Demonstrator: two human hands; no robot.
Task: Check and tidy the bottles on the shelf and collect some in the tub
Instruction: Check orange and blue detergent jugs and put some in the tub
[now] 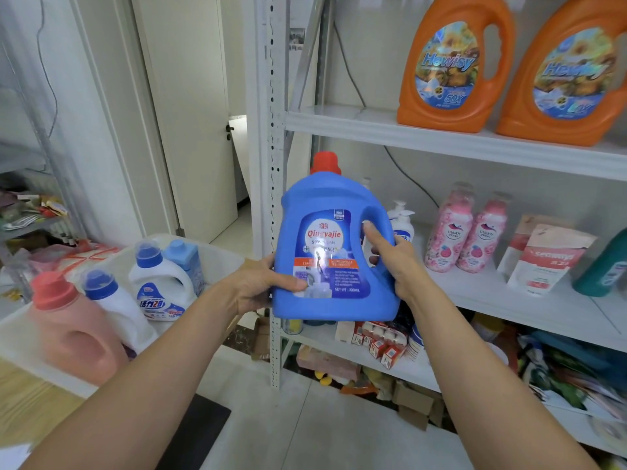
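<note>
At about 8 o'clock the white tub (222,262) holds a pink bottle (73,325) and blue-capped white bottles (159,283). Near centre, the left hand (261,283) grips the blue bottle (325,259) at its 8 o'clock edge, thumb across the label. The bottle is held upright in the air, before the shelf (441,140). The right hand (397,262) wraps its handle at 3 o'clock. Orange bottles (451,62) stand on the shelf at 1 o'clock.

The blue bottle (334,198) with a red cap (325,163) stands upright in the grip, label showing. Left of the grip, the white tub (220,257) holds other bottles (159,283).
</note>
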